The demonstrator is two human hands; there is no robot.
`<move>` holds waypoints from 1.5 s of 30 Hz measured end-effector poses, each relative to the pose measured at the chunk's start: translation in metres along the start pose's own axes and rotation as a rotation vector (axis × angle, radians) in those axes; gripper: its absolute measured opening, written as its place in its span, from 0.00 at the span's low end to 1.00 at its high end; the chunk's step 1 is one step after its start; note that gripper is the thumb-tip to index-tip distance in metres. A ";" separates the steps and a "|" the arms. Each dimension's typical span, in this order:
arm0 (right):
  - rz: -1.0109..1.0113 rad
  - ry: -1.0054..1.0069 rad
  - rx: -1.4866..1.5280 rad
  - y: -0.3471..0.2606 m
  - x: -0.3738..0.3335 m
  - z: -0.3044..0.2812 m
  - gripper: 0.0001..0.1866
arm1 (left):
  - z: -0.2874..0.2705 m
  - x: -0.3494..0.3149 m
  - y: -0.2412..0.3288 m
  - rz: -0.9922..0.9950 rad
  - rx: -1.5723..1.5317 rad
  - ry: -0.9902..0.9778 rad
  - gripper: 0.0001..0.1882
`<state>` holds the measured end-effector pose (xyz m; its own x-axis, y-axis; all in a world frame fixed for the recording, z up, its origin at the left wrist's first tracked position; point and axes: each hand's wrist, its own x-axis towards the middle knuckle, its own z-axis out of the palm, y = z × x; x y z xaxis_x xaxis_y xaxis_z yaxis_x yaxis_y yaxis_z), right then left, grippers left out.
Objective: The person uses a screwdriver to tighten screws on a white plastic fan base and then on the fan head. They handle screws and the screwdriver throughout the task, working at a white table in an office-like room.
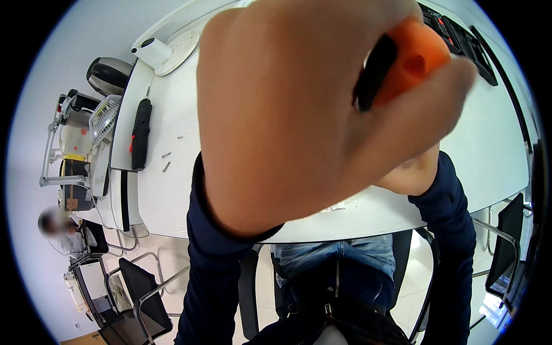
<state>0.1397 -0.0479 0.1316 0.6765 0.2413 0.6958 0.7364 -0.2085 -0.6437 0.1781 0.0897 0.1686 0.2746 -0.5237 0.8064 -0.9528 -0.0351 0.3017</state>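
Observation:
Close to the camera, my left hand (282,121) is raised over the white table (483,138), closed round an orange-and-black handle-like object (415,60). A round recess shows in its orange end, and the fingers cover the rest, so its exact kind is unclear. Behind and below it, part of my right hand (411,172) shows at the dark blue cuff. Its fingers are hidden by the left hand, and whether it touches the orange-and-black object cannot be seen. Some small pale pieces (339,207) lie near the table's front edge, partly covered.
On the table's left lie a black electric screwdriver (141,135) and several small metal screws or pins (166,167). A white device on a round base (175,54) stands at the back left. Black tool cases (466,46) sit at the back right. Chairs (141,296) and a seated person are beyond.

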 end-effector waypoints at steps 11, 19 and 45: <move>0.193 0.057 0.687 -0.002 0.006 0.001 0.15 | -0.010 -0.004 -0.008 -0.017 0.033 0.054 0.13; -0.024 -0.083 0.259 0.014 -0.001 -0.001 0.17 | -0.013 -0.003 -0.008 -0.007 0.061 0.099 0.13; 0.232 0.247 0.170 0.008 -0.008 -0.012 0.19 | -0.157 -0.146 -0.115 -1.009 1.165 -0.416 0.18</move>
<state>0.1402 -0.0632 0.1245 0.8226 -0.0344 0.5676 0.5648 -0.0659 -0.8226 0.2674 0.3039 0.0960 0.9582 -0.0626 0.2791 -0.0384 -0.9951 -0.0915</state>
